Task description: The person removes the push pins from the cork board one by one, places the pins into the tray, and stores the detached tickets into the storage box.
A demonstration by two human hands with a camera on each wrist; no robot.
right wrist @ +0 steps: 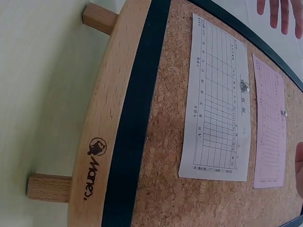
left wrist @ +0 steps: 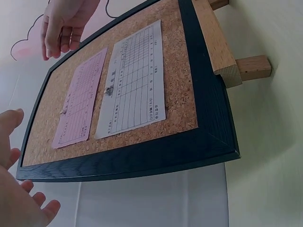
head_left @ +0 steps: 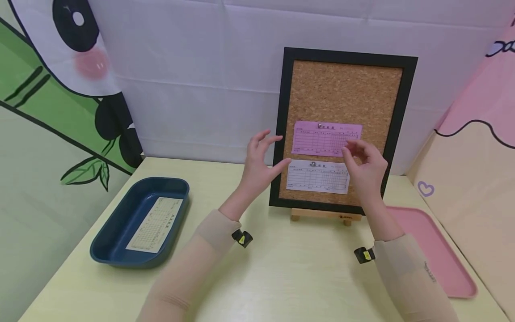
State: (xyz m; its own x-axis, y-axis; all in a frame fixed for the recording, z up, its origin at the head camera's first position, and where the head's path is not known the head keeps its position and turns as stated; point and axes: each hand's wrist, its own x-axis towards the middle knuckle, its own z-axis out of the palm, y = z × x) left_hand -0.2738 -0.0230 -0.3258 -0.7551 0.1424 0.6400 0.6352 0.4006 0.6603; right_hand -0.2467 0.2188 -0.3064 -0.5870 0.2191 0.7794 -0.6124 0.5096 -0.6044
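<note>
A cork board [head_left: 346, 94] in a black frame leans upright on a wooden easel [head_left: 326, 215]. A pink receipt slip [head_left: 318, 137] is pinned on it, with a white receipt slip [head_left: 318, 178] below; a clear push pin [right wrist: 245, 87] shows at the white slip's top edge. Beside the frame's left edge, my left hand [head_left: 259, 163] holds nothing, its thumb and fingers spread. My right hand [head_left: 368, 167] hovers at the slips' right ends, fingers loosely bent; in the left wrist view nothing shows between them. Whether its fingertips touch the pink slip is unclear.
A dark blue tray [head_left: 98, 243] stands at the left of the pale table [head_left: 281, 277], holding a cream printed slip [head_left: 156, 225]. To the right, a pink tray [head_left: 446, 264] lies partly behind my right forearm. A printed cloth [head_left: 193, 58] hangs behind the board.
</note>
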